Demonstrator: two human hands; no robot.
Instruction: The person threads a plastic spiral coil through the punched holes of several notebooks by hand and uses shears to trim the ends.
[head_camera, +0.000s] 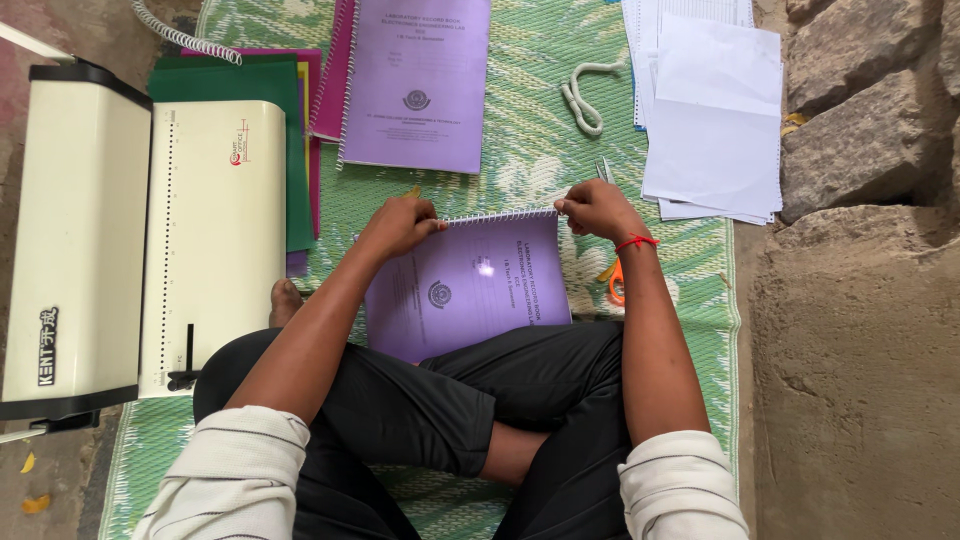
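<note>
Head view, looking down on crossed legs over a green woven mat (640, 300). Left hand (400, 225) pinching the left end of the white spiral binding (497, 215); right hand (597, 208) pinching its right end, both closed on the coil. Purple-covered booklet (465, 285) lying between the hands, resting against the lap. Sitting nearby: cream binding machine (140, 240), second purple booklet (415, 85), white paper stack (710, 110), orange-handled scissors (614, 280).

The right forearm hides most of the orange-handled scissors (614, 282).
</note>
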